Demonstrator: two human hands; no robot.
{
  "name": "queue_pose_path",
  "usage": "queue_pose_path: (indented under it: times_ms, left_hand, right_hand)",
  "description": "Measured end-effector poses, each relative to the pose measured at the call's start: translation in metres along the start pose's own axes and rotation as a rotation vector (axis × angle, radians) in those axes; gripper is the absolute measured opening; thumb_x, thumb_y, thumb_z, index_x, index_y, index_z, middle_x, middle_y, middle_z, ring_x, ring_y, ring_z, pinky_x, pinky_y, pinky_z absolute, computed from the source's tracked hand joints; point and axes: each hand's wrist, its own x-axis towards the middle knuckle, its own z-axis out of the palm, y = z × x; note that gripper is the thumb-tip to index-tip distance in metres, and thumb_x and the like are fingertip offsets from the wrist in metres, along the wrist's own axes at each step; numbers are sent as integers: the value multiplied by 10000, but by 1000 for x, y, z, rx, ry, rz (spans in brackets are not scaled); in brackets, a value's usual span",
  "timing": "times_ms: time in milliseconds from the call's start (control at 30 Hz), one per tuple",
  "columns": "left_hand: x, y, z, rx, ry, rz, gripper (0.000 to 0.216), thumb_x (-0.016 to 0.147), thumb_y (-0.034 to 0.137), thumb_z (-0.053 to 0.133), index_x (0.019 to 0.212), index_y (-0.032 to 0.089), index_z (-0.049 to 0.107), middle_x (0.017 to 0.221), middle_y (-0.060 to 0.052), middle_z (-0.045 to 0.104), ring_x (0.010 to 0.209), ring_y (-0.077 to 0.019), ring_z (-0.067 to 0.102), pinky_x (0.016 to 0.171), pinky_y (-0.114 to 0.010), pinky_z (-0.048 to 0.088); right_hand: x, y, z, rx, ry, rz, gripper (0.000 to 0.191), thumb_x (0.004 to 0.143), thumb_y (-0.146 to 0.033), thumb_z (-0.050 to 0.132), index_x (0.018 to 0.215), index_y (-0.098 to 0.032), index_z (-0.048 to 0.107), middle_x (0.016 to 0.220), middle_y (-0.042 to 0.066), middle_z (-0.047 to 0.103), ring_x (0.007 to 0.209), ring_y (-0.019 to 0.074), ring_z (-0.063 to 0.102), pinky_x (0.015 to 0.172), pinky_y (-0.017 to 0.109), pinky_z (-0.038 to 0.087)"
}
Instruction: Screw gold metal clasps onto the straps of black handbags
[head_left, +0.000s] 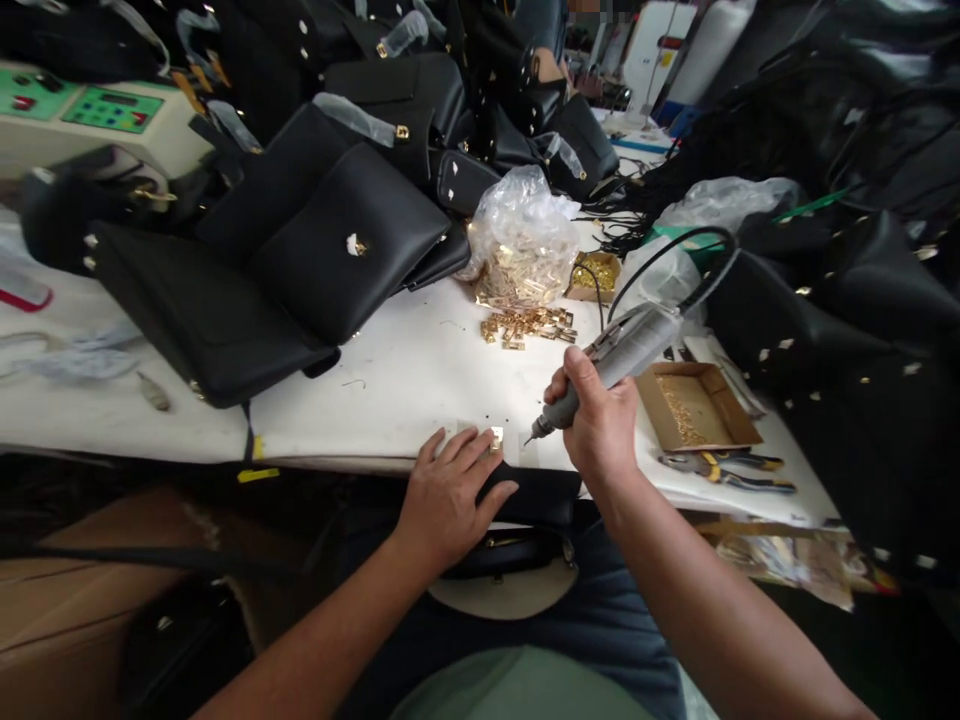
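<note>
Clock: read from the small gold plate (pixel 496 439), with twelve pointing away from the person.
Front edge: the white worktop (pixel 420 375) ended just below the plate, at six o'clock.
Open room: a white stretch ran from nine to eleven o'clock, as far as the black bags (pixel 356 240); another lay between the plate and the loose gold pieces (pixel 525 327) at half past twelve.
Right border: a shallow cardboard box (pixel 712 398) and pliers (pixel 721 472) sat near three o'clock (the pliers' handles pointed outward), with more black bags (pixel 832 330) well beyond.
Far border: a clear plastic bag (pixel 525 215) of gold pieces stood behind the loose ones, towards twelve.
Plate: it lay close to the front edge, small, angular and shiny, partly hidden by a fingertip.
Left hand (pixel 448 492): it came in from seven to eight o'clock, palm down, fingers a little spread, one fingertip on the plate.
Right hand (pixel 606 425): near half past two, its fingers were wrapped around the electric screwdriver (pixel 637 343).
Screwdriver: grey-bodied, dark towards the nose, tilted, its thin bit at three o'clock, just beside the plate; whether the tip touched the worktop could not be told.
Cable (pixel 679 240): black, it looped over the tool's rear end.
Black panel (pixel 540 497): at five o'clock, just below the front edge, smooth and dark.
</note>
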Motion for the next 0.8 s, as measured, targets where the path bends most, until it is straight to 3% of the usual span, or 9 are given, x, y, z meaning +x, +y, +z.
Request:
queue_pose_path:
  times_ms: [167,800]
  left_hand:
    - [-1,0,1,-12,-6,-19,313,988,448,620,1222,262,713,1373,-55,690,1298,-287,596,1137,-554,372]
    - [-2,-2,8,22,14,-9,216,1020,348,589,1186,292,716,1368,0,695,1280,-261,600,1117,-540,382]
  right_hand:
    - [-22,8,16,31,-35,105,420,828,-541,754,679,-205,549,527,-23,556,421,117,507,360,227,390]
    - [-32,17,19,77,-28,95,387,799,-505,812,708,-183,618,522,-24,590,441,120,520,436,241,414]
